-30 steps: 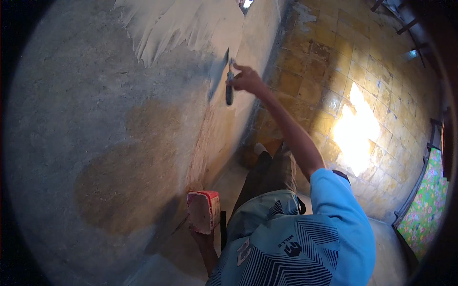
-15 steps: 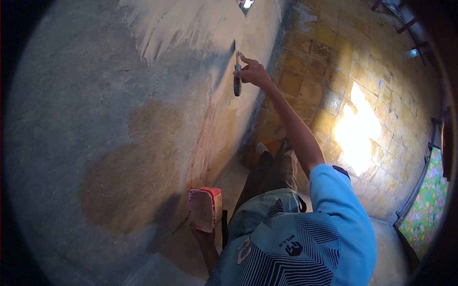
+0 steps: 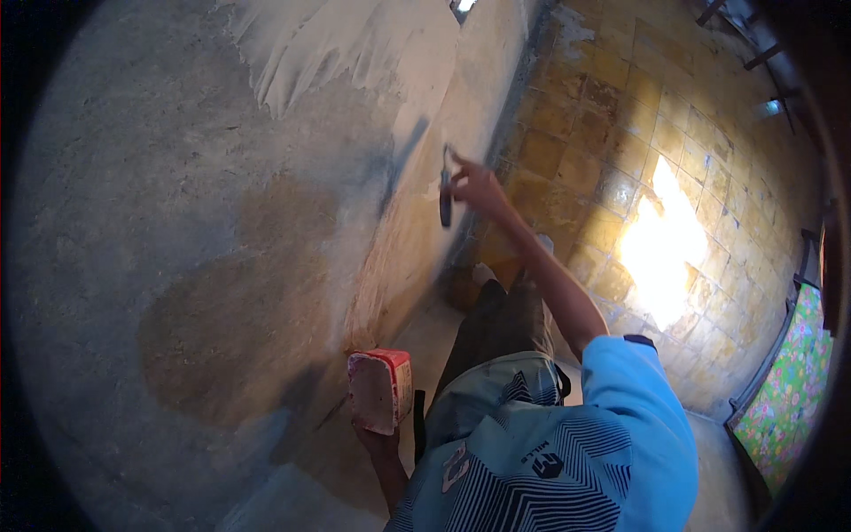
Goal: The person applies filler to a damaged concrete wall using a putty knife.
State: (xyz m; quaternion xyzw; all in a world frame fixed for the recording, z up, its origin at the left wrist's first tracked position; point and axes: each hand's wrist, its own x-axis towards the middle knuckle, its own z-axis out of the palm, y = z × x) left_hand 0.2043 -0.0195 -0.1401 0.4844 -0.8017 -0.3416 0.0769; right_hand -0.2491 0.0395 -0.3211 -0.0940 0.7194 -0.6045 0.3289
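Note:
My right hand (image 3: 476, 188) is closed on the dark handle of a putty knife (image 3: 445, 206), slightly smeared by motion. Its blade end points away from me, close to the wall (image 3: 133, 168); whether it touches cannot be made out. Low in front of me, my left hand (image 3: 379, 439) grips a tub (image 3: 404, 386) with a red rim from beneath. The tub is tilted, and pale pinkish paste (image 3: 370, 390) coats its inside. Smeared pale filler (image 3: 310, 44) with a ragged edge covers the wall's upper part, and a brown stain (image 3: 230, 337) spreads farther down.
A yellow-brown tiled floor (image 3: 567, 151) runs along the wall's right side, with a bright patch of sunlight (image 3: 665, 248) on it. Green flowered cloth (image 3: 784, 390) hangs at the right edge. My bare foot (image 3: 483, 274) stands close to the wall's base.
My right hand has come down along the wall toward me with the putty knife, and its shadow has moved down too. The tub in my left hand has stayed almost in place.

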